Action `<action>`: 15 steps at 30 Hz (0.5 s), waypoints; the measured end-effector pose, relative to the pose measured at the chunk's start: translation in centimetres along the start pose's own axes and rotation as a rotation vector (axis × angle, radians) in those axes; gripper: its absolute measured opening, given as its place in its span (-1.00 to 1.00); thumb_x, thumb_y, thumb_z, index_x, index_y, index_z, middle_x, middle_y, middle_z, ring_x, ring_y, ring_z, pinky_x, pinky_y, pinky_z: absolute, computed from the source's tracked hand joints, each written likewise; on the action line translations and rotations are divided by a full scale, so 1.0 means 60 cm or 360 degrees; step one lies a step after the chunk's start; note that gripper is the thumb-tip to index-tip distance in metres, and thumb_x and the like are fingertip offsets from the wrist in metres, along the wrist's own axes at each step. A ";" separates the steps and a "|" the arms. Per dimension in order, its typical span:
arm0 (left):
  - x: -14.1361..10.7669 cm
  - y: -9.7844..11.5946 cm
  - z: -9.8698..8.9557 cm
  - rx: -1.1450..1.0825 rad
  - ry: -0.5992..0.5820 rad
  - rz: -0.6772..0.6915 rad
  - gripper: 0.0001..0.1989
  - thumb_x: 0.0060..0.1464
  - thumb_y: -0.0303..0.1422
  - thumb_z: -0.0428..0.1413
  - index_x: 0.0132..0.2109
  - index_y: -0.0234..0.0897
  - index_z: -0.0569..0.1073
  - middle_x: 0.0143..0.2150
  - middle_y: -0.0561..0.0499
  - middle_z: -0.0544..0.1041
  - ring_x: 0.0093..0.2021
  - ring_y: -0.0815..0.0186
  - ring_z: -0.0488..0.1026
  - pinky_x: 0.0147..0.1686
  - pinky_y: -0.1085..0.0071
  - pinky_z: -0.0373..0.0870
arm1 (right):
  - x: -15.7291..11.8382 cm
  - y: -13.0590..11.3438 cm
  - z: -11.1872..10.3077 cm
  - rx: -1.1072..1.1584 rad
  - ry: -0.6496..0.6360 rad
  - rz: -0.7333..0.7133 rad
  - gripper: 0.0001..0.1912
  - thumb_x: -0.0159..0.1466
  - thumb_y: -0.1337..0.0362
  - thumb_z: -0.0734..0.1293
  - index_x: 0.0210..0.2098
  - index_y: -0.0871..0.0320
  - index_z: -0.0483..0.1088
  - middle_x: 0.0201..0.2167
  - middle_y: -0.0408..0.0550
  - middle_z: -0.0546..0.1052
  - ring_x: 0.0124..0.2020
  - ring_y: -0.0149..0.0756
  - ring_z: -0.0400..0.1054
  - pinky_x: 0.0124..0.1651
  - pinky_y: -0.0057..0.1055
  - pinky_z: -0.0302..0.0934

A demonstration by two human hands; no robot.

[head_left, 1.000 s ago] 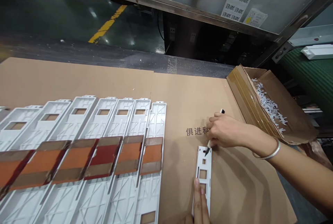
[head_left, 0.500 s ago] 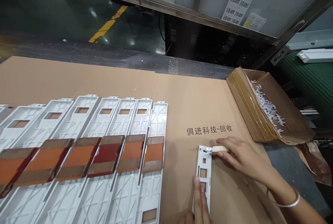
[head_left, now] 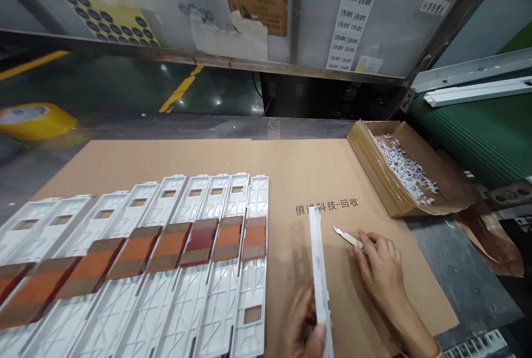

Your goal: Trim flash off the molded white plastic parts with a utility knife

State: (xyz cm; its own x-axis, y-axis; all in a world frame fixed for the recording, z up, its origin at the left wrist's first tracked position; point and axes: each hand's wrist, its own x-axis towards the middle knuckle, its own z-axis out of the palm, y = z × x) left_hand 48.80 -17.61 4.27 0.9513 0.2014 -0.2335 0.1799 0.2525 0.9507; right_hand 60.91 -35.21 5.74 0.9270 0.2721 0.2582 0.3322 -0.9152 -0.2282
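Observation:
My left hand (head_left: 305,319) grips a long white plastic strip (head_left: 318,261) by its lower part, and the strip stands on its narrow edge above the cardboard. My right hand (head_left: 383,266) is closed around the pale handle of a craft knife (head_left: 349,237), its blade pointing up and left, apart from the strip. To the left lies a row of white plastic panels (head_left: 251,286), ribbed inside and with square openings. Orange and dark red pieces with brown bands (head_left: 254,239) lie across their middles.
An open cardboard box (head_left: 369,180) at the right holds many small white plastic bits (head_left: 405,167). Brown cardboard (head_left: 286,164) covers the dark bench. Yellow tape (head_left: 50,122) sits at the far left, blurred. A green ribbed belt (head_left: 469,125) runs beyond the box.
The strip has been turned from lying flat onto its edge and is now held in my left hand. My right hand has drawn the knife away from it. The view has tilted up.

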 end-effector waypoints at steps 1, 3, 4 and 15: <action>0.003 0.010 -0.001 -0.0269 -0.0049 -0.0184 -0.50 0.14 -0.09 0.00 0.16 -0.21 0.35 -0.07 -0.21 0.50 -0.29 0.22 0.50 -0.45 0.43 0.37 | -0.007 -0.004 -0.007 0.0075 0.0010 -0.0025 -0.61 0.37 0.16 0.12 0.06 0.21 0.36 -0.20 0.13 0.45 -0.18 -0.11 0.28 -0.17 -0.16 0.21; 0.011 0.035 0.000 -0.0670 -0.0128 -0.0449 -0.49 0.11 -0.09 0.04 0.13 -0.25 0.37 -0.23 -0.16 0.55 -0.29 0.21 0.50 -0.45 0.46 0.33 | -0.027 -0.016 -0.024 0.0397 -0.0076 -0.0041 -0.64 0.38 0.16 0.11 0.00 0.17 0.39 -0.20 0.08 0.48 -0.16 -0.18 0.33 -0.13 -0.26 0.25; 0.015 0.049 0.002 -0.0795 -0.0142 -0.0507 -0.51 0.11 -0.10 0.05 0.12 -0.25 0.38 -0.23 -0.15 0.56 -0.31 0.23 0.49 -0.46 0.47 0.32 | -0.040 -0.024 -0.033 0.0638 -0.0177 0.0002 -0.66 0.38 0.15 0.12 -0.04 0.14 0.42 -0.19 0.05 0.49 -0.15 -0.22 0.35 -0.11 -0.31 0.26; 0.010 0.116 0.065 -0.0854 -0.0219 -0.0513 -0.44 0.14 -0.20 0.03 0.27 -0.17 0.16 0.29 -0.18 0.22 -0.17 0.16 0.51 -0.40 0.41 0.39 | -0.225 -0.112 -0.046 0.3191 -0.1083 0.0941 -0.48 0.29 -0.10 0.19 -0.15 0.23 0.49 -0.25 0.14 0.57 -0.32 -0.23 0.49 -0.30 -0.40 0.28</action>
State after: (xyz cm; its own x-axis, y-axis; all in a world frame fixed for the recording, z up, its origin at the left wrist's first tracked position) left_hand 51.58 -19.46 11.55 0.9002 -0.0783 -0.4285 0.3460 0.7261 0.5942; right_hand 45.69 -33.54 6.36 0.7145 0.6005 -0.3589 -0.6561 0.3971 -0.6418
